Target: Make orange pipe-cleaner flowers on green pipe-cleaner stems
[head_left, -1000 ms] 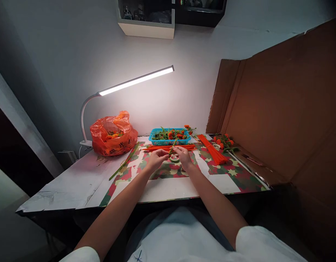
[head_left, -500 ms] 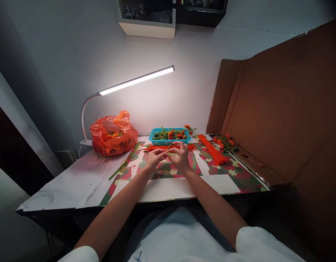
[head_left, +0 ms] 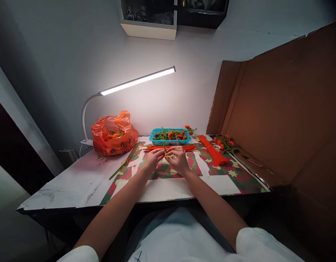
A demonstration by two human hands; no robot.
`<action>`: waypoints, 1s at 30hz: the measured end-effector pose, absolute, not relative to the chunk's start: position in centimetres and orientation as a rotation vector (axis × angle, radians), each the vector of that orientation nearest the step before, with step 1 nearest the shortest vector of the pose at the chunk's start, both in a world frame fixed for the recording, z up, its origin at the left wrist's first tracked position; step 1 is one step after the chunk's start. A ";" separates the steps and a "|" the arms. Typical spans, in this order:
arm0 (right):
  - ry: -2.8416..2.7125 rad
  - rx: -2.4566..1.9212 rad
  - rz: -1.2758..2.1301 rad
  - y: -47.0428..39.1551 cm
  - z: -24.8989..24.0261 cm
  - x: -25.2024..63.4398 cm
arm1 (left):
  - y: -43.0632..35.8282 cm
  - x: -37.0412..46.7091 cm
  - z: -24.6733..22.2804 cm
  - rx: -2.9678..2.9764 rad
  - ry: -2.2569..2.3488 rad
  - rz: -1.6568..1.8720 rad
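Over the middle of the table my left hand (head_left: 153,159) and my right hand (head_left: 178,160) meet, fingertips closed on a short green pipe cleaner (head_left: 164,146). It stands nearly upright between them, and its lower end is partly hidden by the fingers. Just beyond my hands lies a row of orange pipe cleaners (head_left: 189,148). A blue basket (head_left: 170,142) behind them holds orange flowers with green stems. To the left of my left hand rests a thin bundle of green pipe cleaners (head_left: 124,163).
An orange plastic bag (head_left: 115,143) with flowers stands at the back left, by a lit lamp (head_left: 137,80). On the right lie a tied orange pipe-cleaner bundle (head_left: 212,150), a tape roll (head_left: 217,147) and flowers (head_left: 225,142). A cardboard panel (head_left: 279,102) borders that side.
The green piece has turned from slanted to nearly upright and moved slightly left. My right hand's raised fingers have come down and curled closer to it.
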State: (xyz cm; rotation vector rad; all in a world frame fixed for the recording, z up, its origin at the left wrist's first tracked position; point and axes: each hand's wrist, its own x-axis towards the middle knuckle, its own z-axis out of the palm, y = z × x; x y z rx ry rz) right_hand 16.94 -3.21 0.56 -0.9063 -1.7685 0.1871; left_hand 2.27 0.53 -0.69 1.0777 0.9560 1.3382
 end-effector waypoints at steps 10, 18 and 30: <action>-1.792 -0.860 0.228 -3.4 0.9 17.2 | 0.5 2.4 -1.0 1.127 0.912 1.369; -1.774 -0.867 0.270 -3.1 0.9 17.5 | 0.6 2.3 -1.0 1.150 0.871 1.415; -1.722 -0.965 0.136 -2.0 0.2 17.8 | -0.6 2.9 -0.1 1.221 0.798 1.436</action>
